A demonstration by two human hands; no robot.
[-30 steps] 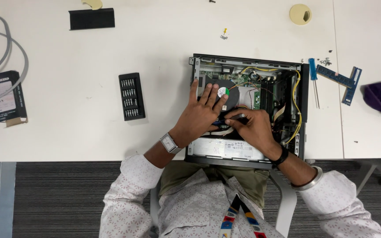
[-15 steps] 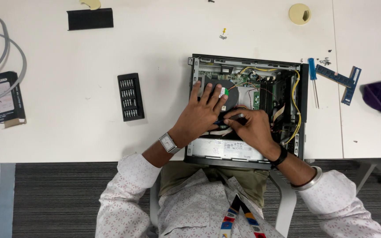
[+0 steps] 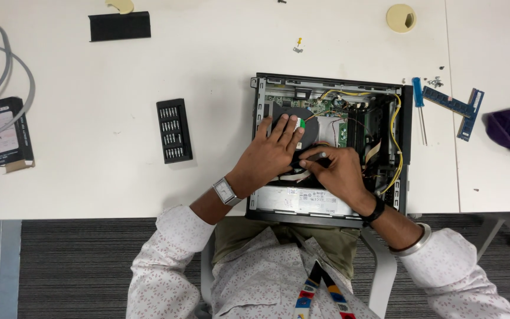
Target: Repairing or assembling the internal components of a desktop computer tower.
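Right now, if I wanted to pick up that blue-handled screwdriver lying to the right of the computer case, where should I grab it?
Grip the blue-handled screwdriver by its thick blue handle at the far end, coming from above. It lies flat on the white table, shaft pointing toward you, apart from the open computer case and the memory sticks.

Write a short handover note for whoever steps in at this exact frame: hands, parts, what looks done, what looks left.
Left hand lies flat on the black fan inside the open computer case.
Right hand pinches a dark tool beside the fan.
Bit set lies left of the case; blue screwdriver and two memory sticks lie to its right.
Done: cover off, memory out.
Left: the fan sits in place, with the cables attached.
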